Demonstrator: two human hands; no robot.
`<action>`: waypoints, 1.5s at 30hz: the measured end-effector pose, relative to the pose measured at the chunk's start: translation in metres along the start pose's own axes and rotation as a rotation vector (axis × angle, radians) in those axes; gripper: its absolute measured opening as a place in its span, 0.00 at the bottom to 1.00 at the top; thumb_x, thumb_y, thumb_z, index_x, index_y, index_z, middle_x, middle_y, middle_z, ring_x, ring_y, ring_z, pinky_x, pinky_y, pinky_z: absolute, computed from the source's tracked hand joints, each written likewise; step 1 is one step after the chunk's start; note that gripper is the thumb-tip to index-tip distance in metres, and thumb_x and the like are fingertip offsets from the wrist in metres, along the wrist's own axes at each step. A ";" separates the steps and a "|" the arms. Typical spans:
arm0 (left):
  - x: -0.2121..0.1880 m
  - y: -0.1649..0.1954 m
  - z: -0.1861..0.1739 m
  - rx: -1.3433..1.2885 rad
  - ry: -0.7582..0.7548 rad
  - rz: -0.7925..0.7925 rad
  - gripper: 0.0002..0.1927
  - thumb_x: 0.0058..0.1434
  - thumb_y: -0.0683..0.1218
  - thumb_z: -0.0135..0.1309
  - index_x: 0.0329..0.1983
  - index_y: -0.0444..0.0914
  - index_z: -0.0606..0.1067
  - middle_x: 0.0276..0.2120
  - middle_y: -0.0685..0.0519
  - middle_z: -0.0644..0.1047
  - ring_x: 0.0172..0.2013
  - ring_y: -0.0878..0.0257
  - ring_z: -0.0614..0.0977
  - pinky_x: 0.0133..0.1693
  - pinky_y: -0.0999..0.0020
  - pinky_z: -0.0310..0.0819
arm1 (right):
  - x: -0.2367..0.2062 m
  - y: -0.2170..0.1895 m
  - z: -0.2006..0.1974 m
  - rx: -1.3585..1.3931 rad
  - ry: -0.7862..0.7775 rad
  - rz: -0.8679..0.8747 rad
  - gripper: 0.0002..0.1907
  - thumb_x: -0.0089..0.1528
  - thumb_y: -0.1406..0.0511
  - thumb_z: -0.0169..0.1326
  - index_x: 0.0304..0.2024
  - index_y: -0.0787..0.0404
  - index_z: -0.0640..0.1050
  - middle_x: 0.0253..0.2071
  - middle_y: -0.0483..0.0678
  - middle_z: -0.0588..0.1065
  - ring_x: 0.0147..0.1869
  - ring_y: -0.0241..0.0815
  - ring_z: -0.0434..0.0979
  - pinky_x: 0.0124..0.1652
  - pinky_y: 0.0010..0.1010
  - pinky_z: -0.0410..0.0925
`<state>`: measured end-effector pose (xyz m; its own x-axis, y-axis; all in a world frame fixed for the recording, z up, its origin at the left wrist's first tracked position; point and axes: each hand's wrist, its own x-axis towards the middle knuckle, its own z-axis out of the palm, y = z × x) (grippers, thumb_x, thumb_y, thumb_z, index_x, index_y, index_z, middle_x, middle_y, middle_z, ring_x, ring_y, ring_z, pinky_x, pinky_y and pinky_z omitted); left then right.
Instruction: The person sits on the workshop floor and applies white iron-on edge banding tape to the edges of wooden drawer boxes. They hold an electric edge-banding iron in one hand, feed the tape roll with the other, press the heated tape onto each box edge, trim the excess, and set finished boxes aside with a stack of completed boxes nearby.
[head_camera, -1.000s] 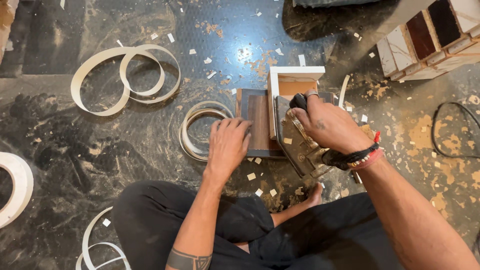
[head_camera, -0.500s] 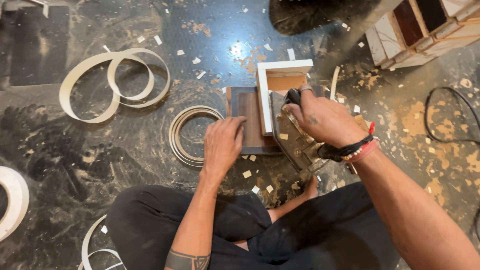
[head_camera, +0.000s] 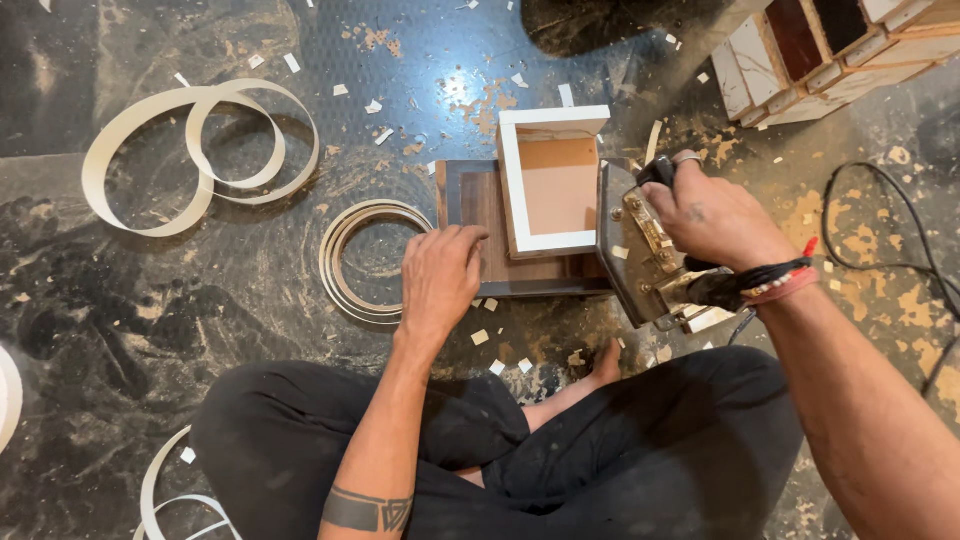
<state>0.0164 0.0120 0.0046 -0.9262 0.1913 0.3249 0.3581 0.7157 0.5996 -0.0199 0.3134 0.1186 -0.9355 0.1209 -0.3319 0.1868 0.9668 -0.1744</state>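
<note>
Dark, scuffed floor (head_camera: 200, 330) strewn with pale chips across the whole frame. Loose loops of white edge-banding strip (head_camera: 190, 150) at upper left; a tighter coil (head_camera: 365, 258) left of centre. Dark brown wooden board (head_camera: 480, 215) at centre, carrying a small white-rimmed open wooden box (head_camera: 555, 180). Left hand (head_camera: 440, 280) flat on the board, fingers spread, gripping nothing. Right hand (head_camera: 720, 225) clenched around an old metal iron (head_camera: 640, 255), tilted against the box's right side.

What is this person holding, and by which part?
The right hand grips a metal iron by its dark handle. The left hand holds nothing, resting flat on the dark board.
</note>
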 end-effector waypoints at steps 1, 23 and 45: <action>0.000 0.000 0.000 0.000 0.006 -0.002 0.09 0.63 0.42 0.55 0.46 0.39 0.81 0.36 0.49 0.81 0.42 0.50 0.80 0.52 0.53 0.67 | -0.001 -0.004 0.001 -0.002 0.001 -0.014 0.29 0.70 0.49 0.41 0.57 0.68 0.66 0.44 0.74 0.77 0.49 0.77 0.77 0.51 0.59 0.68; 0.010 0.043 0.016 -0.041 0.004 0.244 0.16 0.64 0.44 0.59 0.54 0.39 0.77 0.55 0.49 0.75 0.54 0.50 0.75 0.52 0.54 0.70 | 0.014 0.016 0.009 0.077 -0.005 -0.173 0.29 0.68 0.48 0.47 0.53 0.69 0.69 0.42 0.71 0.77 0.46 0.71 0.78 0.46 0.55 0.70; 0.035 0.066 0.051 0.238 -0.076 0.476 0.11 0.59 0.45 0.62 0.45 0.41 0.79 0.40 0.53 0.78 0.45 0.56 0.78 0.58 0.49 0.63 | -0.016 0.198 0.090 0.152 0.173 0.231 0.26 0.66 0.49 0.51 0.56 0.60 0.74 0.47 0.65 0.78 0.49 0.67 0.79 0.48 0.54 0.71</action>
<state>0.0020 0.1007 0.0180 -0.6771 0.5734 0.4613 0.7119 0.6691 0.2132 0.0592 0.4831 0.0058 -0.8979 0.3822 -0.2183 0.4304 0.8663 -0.2536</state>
